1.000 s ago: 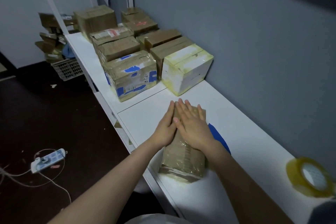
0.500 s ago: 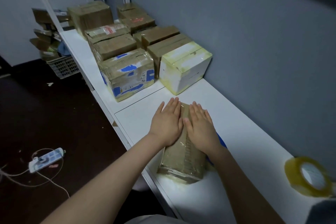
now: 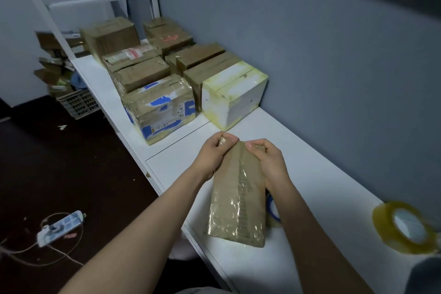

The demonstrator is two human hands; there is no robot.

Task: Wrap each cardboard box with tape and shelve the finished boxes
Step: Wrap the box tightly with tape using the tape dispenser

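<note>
Clamping box [image 3: 238,203] far end: left hand [image 3: 214,153], right hand [image 3: 267,160]; long axis pointing away.

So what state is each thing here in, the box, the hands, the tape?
Brown box: wrapped in clear tape, held at its far end.
Left hand: fingers curled round the box's far left corner.
Right hand: fingers curled round its far right corner.
Tape roll: on the table, untouched.
White box: taped shut, standing on the table.

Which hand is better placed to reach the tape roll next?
Right. The tape roll lies on the table to the right, nearer the right hand; the left hand is beyond the box. Both hold the box.
</note>
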